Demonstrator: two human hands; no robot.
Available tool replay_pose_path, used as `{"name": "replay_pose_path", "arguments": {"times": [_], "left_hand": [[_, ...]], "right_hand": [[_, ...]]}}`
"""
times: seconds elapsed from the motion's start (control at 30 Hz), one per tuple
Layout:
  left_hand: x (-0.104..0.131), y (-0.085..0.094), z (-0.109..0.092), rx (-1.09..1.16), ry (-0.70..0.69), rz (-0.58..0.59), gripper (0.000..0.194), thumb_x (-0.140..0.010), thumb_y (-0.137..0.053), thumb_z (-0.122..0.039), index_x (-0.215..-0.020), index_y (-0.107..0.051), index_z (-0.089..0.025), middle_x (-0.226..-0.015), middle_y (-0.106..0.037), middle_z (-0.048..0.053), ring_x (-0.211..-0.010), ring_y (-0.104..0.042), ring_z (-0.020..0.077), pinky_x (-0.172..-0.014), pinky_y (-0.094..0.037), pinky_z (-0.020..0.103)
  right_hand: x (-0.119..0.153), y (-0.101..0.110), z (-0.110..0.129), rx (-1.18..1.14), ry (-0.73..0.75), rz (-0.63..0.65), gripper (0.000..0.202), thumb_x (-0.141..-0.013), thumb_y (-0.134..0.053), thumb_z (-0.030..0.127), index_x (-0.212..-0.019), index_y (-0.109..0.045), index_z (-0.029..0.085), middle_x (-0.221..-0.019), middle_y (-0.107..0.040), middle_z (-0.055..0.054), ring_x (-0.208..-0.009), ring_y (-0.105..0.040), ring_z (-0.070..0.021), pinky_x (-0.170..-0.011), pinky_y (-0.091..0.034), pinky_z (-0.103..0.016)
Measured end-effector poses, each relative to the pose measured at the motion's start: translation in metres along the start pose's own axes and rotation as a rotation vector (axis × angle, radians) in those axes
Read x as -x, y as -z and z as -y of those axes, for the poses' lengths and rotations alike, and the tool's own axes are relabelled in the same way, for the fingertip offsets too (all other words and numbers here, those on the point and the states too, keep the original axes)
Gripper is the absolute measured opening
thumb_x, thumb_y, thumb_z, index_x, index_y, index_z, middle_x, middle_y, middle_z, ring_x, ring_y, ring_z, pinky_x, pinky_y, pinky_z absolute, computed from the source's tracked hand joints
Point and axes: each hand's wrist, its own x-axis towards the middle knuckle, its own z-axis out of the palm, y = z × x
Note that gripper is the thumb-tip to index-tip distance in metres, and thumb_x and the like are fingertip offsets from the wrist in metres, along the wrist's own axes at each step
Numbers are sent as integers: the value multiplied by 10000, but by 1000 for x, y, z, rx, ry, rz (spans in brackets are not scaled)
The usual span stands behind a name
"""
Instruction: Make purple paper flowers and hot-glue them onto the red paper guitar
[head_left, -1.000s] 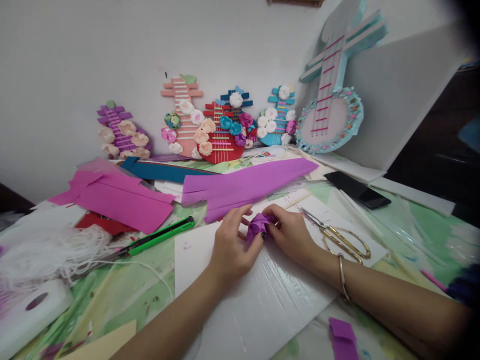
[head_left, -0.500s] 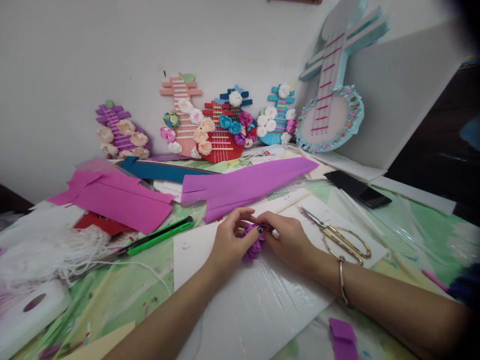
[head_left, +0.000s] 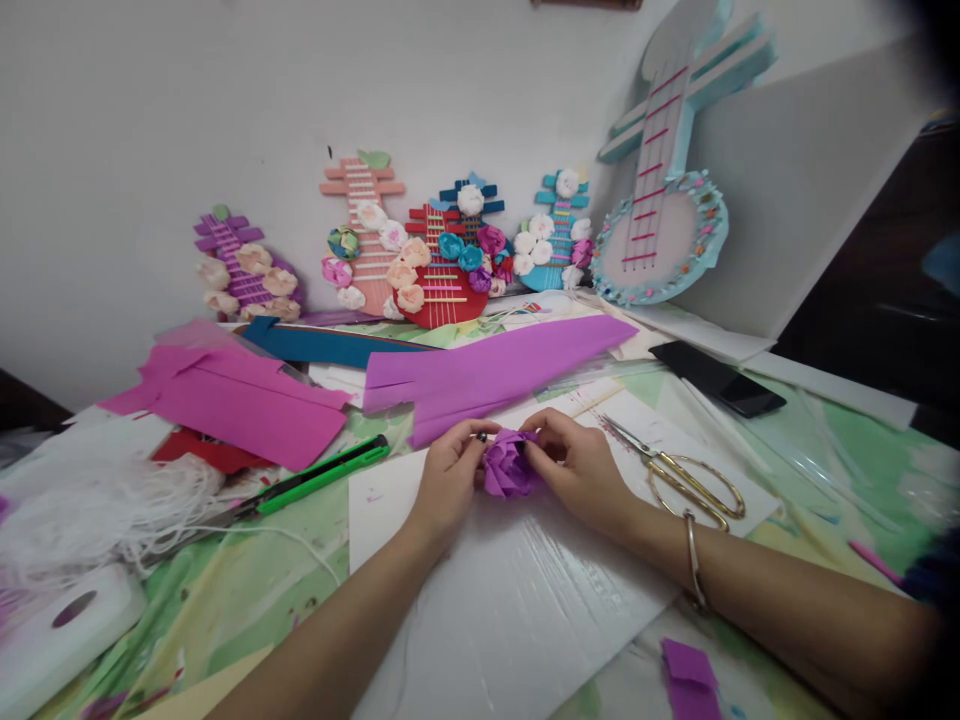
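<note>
A crinkled purple paper flower (head_left: 510, 464) is held above the white board (head_left: 480, 610), its folded petals facing up. My left hand (head_left: 448, 478) grips its left side, fingers curled and thumb near the index fingertip. On the flower's right side, my right hand (head_left: 581, 465) pinches the petals between thumb and fingers. Gold-handled scissors (head_left: 675, 475) lie on the board's right part, near my right wrist. Beyond my hands lies a large sheet of purple crepe paper (head_left: 487, 375).
A green cutter (head_left: 322, 476), white string (head_left: 97, 510) and pink paper (head_left: 240, 400) lie left. A black phone (head_left: 718, 378) rests at right, a small purple piece (head_left: 688, 675) in front. Decorated instrument shapes (head_left: 442, 270) lean against the wall.
The fingers of my left hand have shifted left off the front of the flower, so more of its petals show. My right hand has changed its hold at the right edge.
</note>
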Motion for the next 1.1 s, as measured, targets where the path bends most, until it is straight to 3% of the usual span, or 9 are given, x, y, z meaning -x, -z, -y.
{"name": "replay_pose_path", "arguments": {"times": [0.13, 0.27, 0.37, 0.5, 0.67, 0.8, 0.97, 1.1], "left_hand": [[-4, 2, 2, 149, 78, 49, 257, -796, -563, -263, -1017, -576, -133, -789, -641, 40, -625, -612, 138, -606, -519, 284], [-3, 7, -2, 366, 94, 250, 403, -812, -578, -420, -1115, -521, -162, -1032, -631, 111, -818, -646, 197, -746, -534, 386], [-1, 10, -5, 380, 130, 333, 440, -730, -679, -271, -1126, -515, -171, -1100, -604, 120, -894, -631, 217, -794, -524, 408], [1, 9, -6, 307, 109, 271, 562, -613, -672, -66, -1143, -513, -165, -1062, -607, 107, -905, -612, 210, -796, -514, 380], [1, 6, -4, 313, 82, 227, 459, -664, -662, -132, -1107, -545, -162, -1060, -609, 91, -883, -609, 186, -780, -505, 346], [-2, 5, -1, 187, 25, 94, 348, -682, -650, -142, -1027, -605, -144, -982, -650, 69, -873, -607, 160, -767, -478, 274], [-2, 5, -1, 63, -40, 57, 338, -660, -630, -97, -996, -635, -139, -997, -667, 74, -915, -613, 180, -804, -482, 299], [1, 6, 0, 39, -68, 66, 352, -640, -644, -92, -988, -647, -140, -974, -680, 77, -902, -624, 188, -822, -487, 329]], "right_hand": [[-4, 1, -3, -184, -144, 3, 59, -807, -510, 215, -846, -543, 186, -530, -554, 54, -426, -484, -81, -429, -358, -186], [-5, 1, -5, -266, -229, -11, 125, -795, -508, 254, -897, -529, 186, -469, -539, 73, -342, -471, -88, -368, -353, -185], [-5, 2, -4, -293, -212, -33, 157, -792, -503, 261, -922, -539, 182, -466, -534, 75, -353, -465, -82, -383, -369, -185], [-6, 3, -5, -326, -216, -76, 142, -806, -477, 262, -908, -544, 191, -501, -562, 63, -372, -449, -76, -395, -361, -188], [-9, 2, -10, -324, -243, -15, 165, -848, -448, 319, -827, -547, 188, -549, -573, 40, -398, -456, -86, -399, -356, -203], [-8, 2, -8, -296, -196, 90, 243, -872, -442, 358, -739, -542, 181, -511, -506, 47, -427, -454, -90, -438, -365, -213], [-1, 1, 3, -60, -79, 80, 108, -786, -563, 290, -814, -542, 188, -629, -559, 27, -555, -502, -111, -496, -374, -214], [4, -1, 7, 176, -20, 11, 57, -764, -521, 211, -749, -467, 203, -587, -518, 44, -520, -458, -108, -496, -312, -222]]}}
